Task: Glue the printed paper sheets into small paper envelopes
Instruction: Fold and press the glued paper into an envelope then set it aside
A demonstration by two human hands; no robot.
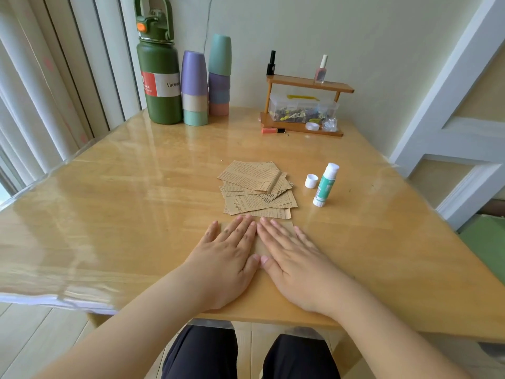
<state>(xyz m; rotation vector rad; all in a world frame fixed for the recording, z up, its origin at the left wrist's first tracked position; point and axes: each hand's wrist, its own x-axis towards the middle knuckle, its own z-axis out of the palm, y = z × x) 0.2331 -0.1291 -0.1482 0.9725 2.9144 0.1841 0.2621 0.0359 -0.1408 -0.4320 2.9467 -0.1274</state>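
Observation:
A folded brown paper sheet (260,248) lies near the table's front edge, mostly covered by my hands. My left hand (225,262) and my right hand (293,265) press flat on it side by side, fingers straight. Just beyond them lies a loose pile of brown newspaper-print sheets (257,188). To the right of the pile stands an uncapped glue stick (325,184), tilted, with its white cap (311,181) beside it.
On the wooden table (123,201), a green flask (159,77) and stacked pastel cups (203,86) stand at the back left. A small wooden shelf (303,105) with nail polish bottles and a clear box is at the back right. An orange tube (272,130) lies before it.

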